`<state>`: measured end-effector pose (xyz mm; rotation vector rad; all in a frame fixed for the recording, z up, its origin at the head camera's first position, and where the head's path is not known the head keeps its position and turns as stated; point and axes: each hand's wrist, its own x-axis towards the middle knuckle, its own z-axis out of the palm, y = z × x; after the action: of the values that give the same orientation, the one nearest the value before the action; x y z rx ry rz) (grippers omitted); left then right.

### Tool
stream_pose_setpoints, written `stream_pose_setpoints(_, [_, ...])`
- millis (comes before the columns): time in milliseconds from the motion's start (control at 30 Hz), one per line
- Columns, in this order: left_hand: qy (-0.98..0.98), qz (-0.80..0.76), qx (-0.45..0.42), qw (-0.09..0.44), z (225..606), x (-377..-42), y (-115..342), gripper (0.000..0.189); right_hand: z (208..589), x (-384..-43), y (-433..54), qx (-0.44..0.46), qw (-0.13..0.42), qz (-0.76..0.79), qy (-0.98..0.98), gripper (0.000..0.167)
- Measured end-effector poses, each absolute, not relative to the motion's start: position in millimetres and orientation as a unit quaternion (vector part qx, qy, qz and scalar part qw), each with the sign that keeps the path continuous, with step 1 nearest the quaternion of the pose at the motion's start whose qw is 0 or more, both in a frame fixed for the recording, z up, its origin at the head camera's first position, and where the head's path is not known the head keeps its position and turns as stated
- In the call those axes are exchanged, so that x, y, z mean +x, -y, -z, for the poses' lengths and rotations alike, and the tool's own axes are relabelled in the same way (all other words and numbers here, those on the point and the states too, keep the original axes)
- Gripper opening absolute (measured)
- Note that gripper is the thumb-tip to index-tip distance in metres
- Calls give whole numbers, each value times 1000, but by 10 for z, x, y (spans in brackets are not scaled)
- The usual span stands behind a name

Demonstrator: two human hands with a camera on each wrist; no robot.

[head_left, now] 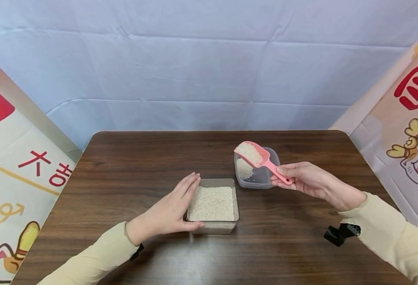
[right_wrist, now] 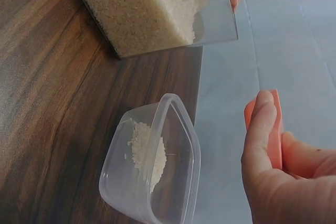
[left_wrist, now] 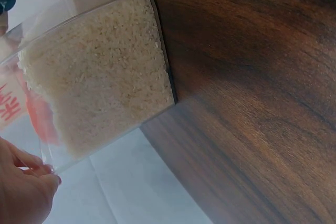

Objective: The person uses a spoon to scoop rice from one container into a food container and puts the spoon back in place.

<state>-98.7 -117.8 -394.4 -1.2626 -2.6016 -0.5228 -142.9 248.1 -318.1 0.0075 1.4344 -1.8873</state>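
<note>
Scoop (head_left: 267, 161): right of centre, over the small tub, loaded with rice (head_left: 248, 152)
Right hand (head_left: 306, 180): pinches the handle, thumb on top
Small tub (head_left: 262, 177): rice at its left, rim well short of the table's far edge
Big box (head_left: 216, 228): lower centre, a strip of wood between it and the tub
Left hand (head_left: 171, 208): straight fingers together along the box's left rim
Table (head_left: 148, 158): wood stretches widest at left

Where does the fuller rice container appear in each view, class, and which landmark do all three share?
Head: the fuller rice container sits centrally, just below mid-picture, beside the left hand.
Left wrist: it fills much of the upper left.
Right wrist: it is at the top, left of centre.
Shared landmark: the dark wood tabletop.
</note>
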Motion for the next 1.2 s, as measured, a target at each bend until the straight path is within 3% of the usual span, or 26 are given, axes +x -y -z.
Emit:
stream_pose_setpoints(467, [884,175,-423,96,3926,-972,1176,102,3312,-1433,-2547,53,354,743,-565,17])
stream_pose_setpoints(1200, [884,170,-424,96,3930,-980,1180,102,3514,-1480,-2645,78,348,759,-544,27])
